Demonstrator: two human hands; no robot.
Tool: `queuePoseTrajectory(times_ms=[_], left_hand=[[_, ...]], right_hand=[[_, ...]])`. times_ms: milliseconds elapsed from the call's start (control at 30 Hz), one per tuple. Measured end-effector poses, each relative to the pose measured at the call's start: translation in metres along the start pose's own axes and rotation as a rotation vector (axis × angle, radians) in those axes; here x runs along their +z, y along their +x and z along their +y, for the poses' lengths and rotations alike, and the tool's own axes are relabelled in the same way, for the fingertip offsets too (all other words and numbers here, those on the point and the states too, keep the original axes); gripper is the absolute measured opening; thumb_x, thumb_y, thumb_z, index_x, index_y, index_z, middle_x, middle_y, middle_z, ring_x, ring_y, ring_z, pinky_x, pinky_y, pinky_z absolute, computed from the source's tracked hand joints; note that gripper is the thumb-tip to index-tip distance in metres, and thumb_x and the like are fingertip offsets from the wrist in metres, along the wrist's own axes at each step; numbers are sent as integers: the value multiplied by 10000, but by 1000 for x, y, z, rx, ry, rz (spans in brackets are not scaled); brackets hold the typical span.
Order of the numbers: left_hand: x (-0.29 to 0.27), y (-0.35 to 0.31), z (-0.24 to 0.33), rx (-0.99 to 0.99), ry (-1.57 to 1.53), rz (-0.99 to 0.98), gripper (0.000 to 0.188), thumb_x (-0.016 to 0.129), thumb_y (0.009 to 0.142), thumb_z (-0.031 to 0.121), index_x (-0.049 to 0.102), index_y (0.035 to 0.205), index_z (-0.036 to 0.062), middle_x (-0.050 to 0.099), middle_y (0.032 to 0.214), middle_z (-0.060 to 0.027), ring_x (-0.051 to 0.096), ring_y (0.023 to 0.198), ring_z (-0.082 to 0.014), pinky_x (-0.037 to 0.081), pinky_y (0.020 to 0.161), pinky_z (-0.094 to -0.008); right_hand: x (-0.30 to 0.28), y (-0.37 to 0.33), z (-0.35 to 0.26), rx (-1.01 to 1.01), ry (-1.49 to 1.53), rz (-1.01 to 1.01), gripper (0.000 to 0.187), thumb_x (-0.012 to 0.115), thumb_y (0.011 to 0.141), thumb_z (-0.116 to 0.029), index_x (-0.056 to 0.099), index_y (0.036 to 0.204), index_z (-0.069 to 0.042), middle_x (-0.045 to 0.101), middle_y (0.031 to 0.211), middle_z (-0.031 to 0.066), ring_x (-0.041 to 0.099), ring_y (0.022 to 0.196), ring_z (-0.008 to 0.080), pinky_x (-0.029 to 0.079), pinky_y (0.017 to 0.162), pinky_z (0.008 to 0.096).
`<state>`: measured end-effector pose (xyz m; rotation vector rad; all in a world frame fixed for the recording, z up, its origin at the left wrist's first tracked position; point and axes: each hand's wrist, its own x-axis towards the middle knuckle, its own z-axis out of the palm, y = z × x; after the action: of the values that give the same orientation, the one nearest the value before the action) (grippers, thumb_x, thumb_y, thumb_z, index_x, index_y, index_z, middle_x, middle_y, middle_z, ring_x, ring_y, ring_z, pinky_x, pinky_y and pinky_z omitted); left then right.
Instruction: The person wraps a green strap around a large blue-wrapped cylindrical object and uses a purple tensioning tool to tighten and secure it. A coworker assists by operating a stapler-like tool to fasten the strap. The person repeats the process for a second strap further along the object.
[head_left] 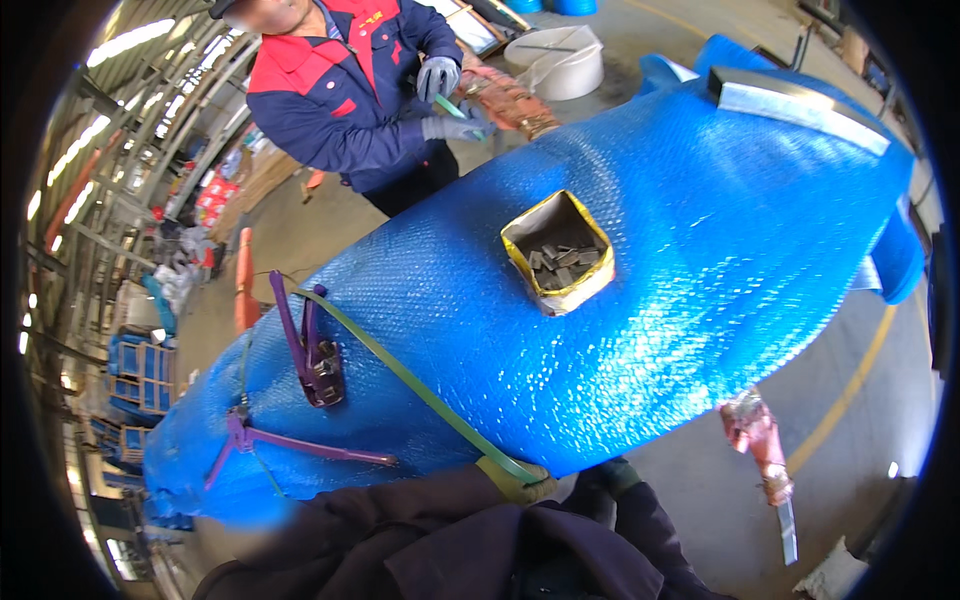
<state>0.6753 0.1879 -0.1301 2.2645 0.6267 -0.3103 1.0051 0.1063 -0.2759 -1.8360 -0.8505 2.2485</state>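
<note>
A large bundle wrapped in blue bubble sheet [440, 350] lies before me. My left hand [518, 482], in a yellow-green glove, is closed on a green plastic strap [400, 375] at the bundle's near edge. The strap runs up and left over the top. My right forearm [650, 515] reaches toward the near edge; a dark green cuff shows, but the hand is hidden. A purple-handled strapping tool [318, 365] stands near the strap's far end. Another purple-handled strapping tool [240, 435] rests further left on a second strap. An open box [558, 292] of small metal strapping seals sits on top.
Across the bundle a person [350, 100] in a navy and red jacket and grey gloves holds a green strap end. A metal angle piece [800, 112] lies on the bundle's right end. Beyond stands a white tub [565, 70]. A pinkish wrapped bar [757, 440] sticks out at the near right.
</note>
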Motion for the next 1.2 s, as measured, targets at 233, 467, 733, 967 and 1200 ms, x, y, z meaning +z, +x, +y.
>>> queuePoseTrajectory(times_ms=[233, 467, 733, 967, 1200], left_hand=[[-68, 23, 70, -243, -693, 147, 407, 678, 1178, 459, 799, 1275, 83, 784, 1014, -22, 718, 873, -126, 606, 818, -324], [-133, 21, 97, -147, -974, 239, 498, 659, 1193, 448, 760, 1454, 37, 804, 1096, -52, 736, 978, -148, 605, 905, -336], [-114, 75, 50, -151, -724, 14, 489, 592, 1187, 530, 792, 1242, 86, 746, 978, -6, 676, 871, -114, 562, 783, -326], [-129, 73, 74, -305, -790, 203, 419, 647, 1154, 504, 792, 1208, 115, 744, 956, 6, 679, 882, -128, 567, 840, -345], [-161, 49, 98, -437, -829, 380, 417, 759, 1098, 487, 837, 1226, 98, 788, 1013, -5, 704, 944, -134, 577, 870, -355]], right_hand=[[-55, -223, -106, -670, 214, 36, 360, 745, 1134, -291, 818, 1333, 1, 850, 1162, 138, 825, 984, 243, 665, 863, 376], [-21, -264, -313, -1104, -169, 498, 611, 809, 1056, -171, 623, 1630, -74, 685, 1571, 146, 779, 1142, 213, 635, 1001, 374], [-23, -162, -397, -1075, -999, 778, 645, 765, 1029, -197, 611, 1653, -241, 544, 1763, 107, 757, 1270, 371, 636, 1060, 454], [-59, -167, -416, -1123, -1059, 693, 471, 800, 968, -222, 748, 1437, -235, 803, 1293, 142, 779, 1121, 425, 627, 938, 539], [-182, -226, -463, -1244, -915, 1111, 293, 800, 971, -248, 812, 1264, -244, 838, 1159, 160, 810, 956, 433, 649, 820, 565]])
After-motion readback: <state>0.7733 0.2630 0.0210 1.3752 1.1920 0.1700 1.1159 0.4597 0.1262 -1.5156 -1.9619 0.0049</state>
